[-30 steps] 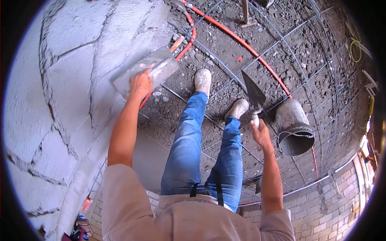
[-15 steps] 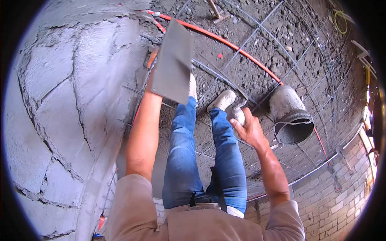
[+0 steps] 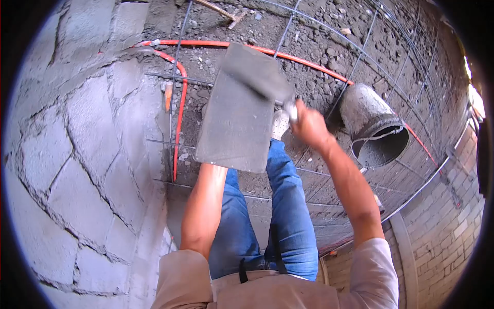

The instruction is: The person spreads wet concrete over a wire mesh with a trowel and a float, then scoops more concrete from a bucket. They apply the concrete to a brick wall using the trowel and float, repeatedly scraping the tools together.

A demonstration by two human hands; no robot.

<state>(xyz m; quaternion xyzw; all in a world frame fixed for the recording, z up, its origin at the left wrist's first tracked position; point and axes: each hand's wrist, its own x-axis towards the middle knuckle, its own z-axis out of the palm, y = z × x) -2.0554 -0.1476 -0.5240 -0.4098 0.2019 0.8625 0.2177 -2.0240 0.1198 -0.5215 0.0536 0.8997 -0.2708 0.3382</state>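
A flat grey plasterer's hawk (image 3: 231, 129) is held out in front of my legs. My left hand is hidden beneath it, with the left forearm (image 3: 203, 206) reaching up to its near edge. The fingers of my right hand (image 3: 312, 126) are wrapped around the pale handle of a trowel (image 3: 272, 88). Its blade, smeared by motion, overlaps the hawk's upper right part. A thin grey film covers the hawk's face.
A mortar-crusted bucket (image 3: 364, 105) lies tipped on the right, grey inside. Orange conduit (image 3: 314, 66) and steel rebar (image 3: 357, 62) cross the rubble floor. The block wall (image 3: 77, 170) rises at left. A wooden-handled tool (image 3: 216, 9) lies farther off.
The hawk has swung right and nearer to me, its face turned more toward view. My right hand has moved up and slightly left, bringing the trowel blade over the hawk.
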